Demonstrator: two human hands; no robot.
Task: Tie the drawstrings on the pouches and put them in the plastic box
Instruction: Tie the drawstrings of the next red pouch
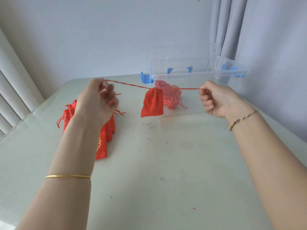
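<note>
A pale, glossy tabletop (166, 163) fills the lower view, speckled with small red flecks, and meets a plain light wall (108, 30); grey curtains (232, 30) hang at the right and white vertical slats (10, 100) stand at the left. The left hand (98, 100) has its grip closed on one end of the red drawstring (129, 84), and the right hand (216, 98) pinches the other end, so the cord runs taut and nearly level between them. From its middle a red pouch (152, 103) hangs above the tabletop, gathered mouth up, long axis vertical. Behind it stands the clear plastic box (199, 75) with blue latches, red pouches inside. More red pouches (106, 130) lie piled at the left under the forearm.
</note>
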